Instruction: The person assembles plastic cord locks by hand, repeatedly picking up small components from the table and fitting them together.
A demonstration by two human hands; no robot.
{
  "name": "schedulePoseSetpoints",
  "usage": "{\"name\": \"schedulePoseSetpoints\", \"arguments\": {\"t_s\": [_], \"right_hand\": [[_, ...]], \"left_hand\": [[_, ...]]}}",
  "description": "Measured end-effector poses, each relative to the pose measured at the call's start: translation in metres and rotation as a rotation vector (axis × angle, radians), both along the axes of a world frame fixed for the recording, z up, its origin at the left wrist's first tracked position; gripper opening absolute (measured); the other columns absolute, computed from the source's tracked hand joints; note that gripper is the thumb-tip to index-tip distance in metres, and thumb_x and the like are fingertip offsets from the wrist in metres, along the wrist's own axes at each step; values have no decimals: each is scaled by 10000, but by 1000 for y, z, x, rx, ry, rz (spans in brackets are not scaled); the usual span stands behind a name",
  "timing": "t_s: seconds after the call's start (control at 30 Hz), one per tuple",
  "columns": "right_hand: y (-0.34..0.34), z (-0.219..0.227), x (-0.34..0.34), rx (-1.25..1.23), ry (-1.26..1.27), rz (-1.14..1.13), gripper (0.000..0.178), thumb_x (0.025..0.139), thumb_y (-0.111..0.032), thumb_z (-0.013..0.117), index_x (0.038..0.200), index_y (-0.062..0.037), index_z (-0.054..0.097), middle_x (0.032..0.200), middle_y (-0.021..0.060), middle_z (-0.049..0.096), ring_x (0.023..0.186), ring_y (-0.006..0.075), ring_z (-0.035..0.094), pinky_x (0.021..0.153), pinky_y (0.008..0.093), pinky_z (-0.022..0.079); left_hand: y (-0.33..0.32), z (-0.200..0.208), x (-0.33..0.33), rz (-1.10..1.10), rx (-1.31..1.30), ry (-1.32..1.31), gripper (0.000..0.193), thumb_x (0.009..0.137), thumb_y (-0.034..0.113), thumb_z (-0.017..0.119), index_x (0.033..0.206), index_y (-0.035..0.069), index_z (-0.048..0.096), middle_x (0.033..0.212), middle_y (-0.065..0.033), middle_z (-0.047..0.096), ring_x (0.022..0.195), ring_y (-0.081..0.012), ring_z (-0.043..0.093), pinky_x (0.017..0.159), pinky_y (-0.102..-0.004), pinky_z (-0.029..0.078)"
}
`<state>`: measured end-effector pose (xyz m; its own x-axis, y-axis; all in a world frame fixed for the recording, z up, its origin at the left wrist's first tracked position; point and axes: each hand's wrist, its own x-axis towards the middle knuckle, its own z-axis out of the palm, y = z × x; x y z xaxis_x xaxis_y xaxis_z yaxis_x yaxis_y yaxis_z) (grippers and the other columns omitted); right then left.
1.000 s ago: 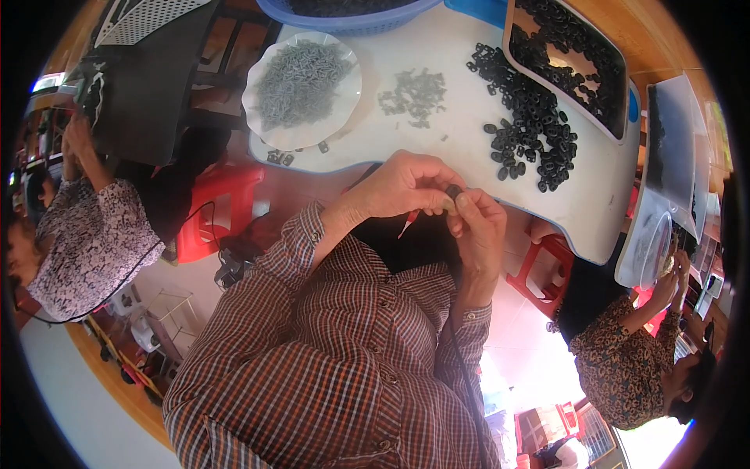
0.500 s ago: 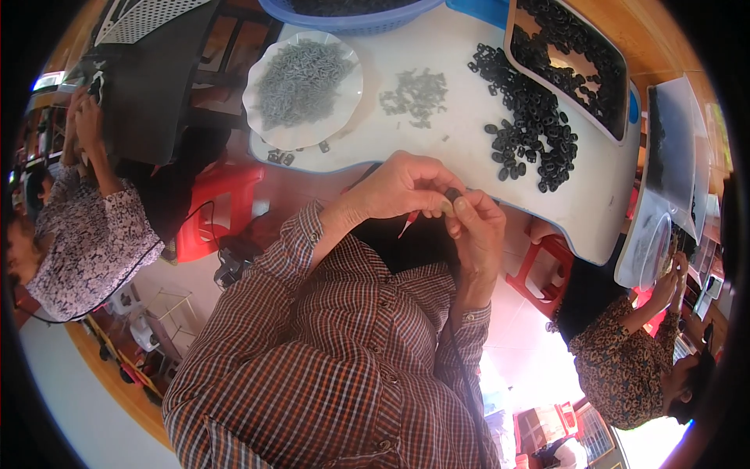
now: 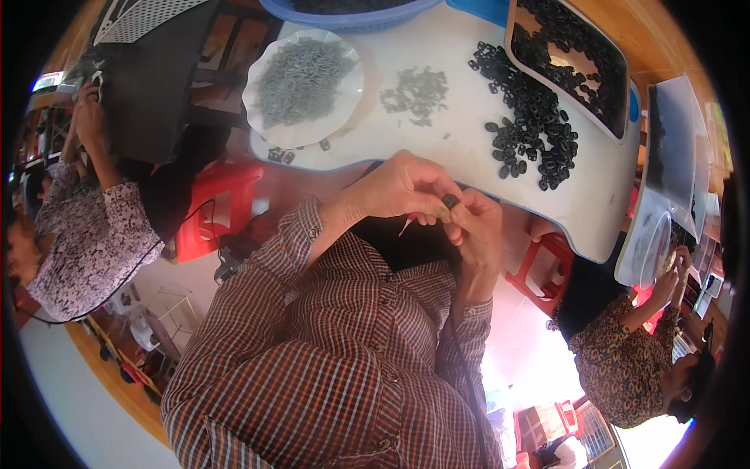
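Observation:
Over my lap, just off the table's near edge, my two hands meet at the fingertips. My left hand (image 3: 408, 187) is closed, thumb and fingers pinching a small black plastic piece (image 3: 451, 201). From the other side, my right hand (image 3: 478, 228) grips the same piece with thumb and bent fingers. A slim red item with a thin tip (image 3: 407, 225) shows below the left fingers; which hand it belongs to, I cannot tell. On the white table (image 3: 461, 156) beyond lie a heap of black oval pieces (image 3: 539, 117) and a smaller scatter of pale grey pieces (image 3: 418, 92).
A white scalloped plate (image 3: 251, 102) of small grey pieces stands at the left, near a blue basket (image 3: 367, 22). A tray (image 3: 617, 133) of black pieces is far right. Red stools (image 3: 215, 207) flank me. People work at the left (image 3: 101, 227) and right (image 3: 633, 359).
My fingers have shifted slightly around the black piece, and more of it now shows between them. Less of the slim red item is visible below my left hand.

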<state>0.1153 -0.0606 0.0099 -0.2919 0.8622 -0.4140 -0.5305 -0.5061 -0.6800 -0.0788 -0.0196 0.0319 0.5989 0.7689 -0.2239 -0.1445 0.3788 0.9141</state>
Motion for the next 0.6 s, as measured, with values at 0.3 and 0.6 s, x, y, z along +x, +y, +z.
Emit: {"name": "schedulePoseSetpoints", "arguments": {"t_s": [0.3, 0.6], "right_hand": [[3, 24, -13, -2, -219, -78, 132, 872, -88, 676, 865, 32, 622, 731, 78, 644, 553, 97, 579, 476, 191, 442], [-5, 22, -12, 65, -311, -16, 148, 944, -107, 568, 944, 39, 593, 796, 102, 656, 625, 129, 615, 556, 223, 502]], "left_hand": [[-4, -4, 3, 129, 57, 1, 211, 838, 20, 690, 1041, -19, 646, 780, -39, 661, 636, -73, 622, 574, -211, 522], [-5, -10, -2, 105, 72, -36, 232, 826, 31, 701, 1040, -35, 638, 856, -67, 672, 720, -86, 618, 620, -217, 506]]}}
